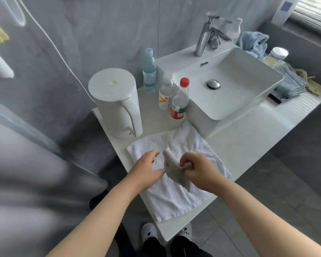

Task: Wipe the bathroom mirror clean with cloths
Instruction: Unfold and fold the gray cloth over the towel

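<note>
The right grip (198, 171) is clamped on a small grey cloth (171, 168), fingers curled and pinching its near edge so the rest stands up in a loose fold. The left grip (146, 166) is apart, with relaxed fingers spread low over a white towel (170, 201). Its thumb sits at the grey cloth's edge, and I cannot tell whether it touches.

From the head view, both cloths are at the front corner of the counter (239, 145). The towel lies flat and partly overhangs the near edge, and the grey cloth is held just above it. The mirror itself is not plainly in view. A blurred glassy surface fills the left side, but I cannot say what it is.

This looks like the preparing step, sorting or folding the grey cloth into a wiping pad, with no wiping begun. The next move likely calls for gathering the cloth into a firm handful, then lifting it clear and turning toward the glass.

A white kettle (115, 106) stands just behind the towel. Three bottles (180, 102) are clustered between the kettle and the sink (239, 76). A tap (204, 38), a blue towel (254, 41), a jar (277, 54) and folded cloths (289, 80) sit farther back. The kettle and bottles are near enough that a careless upward sweep could knock them over.
</note>
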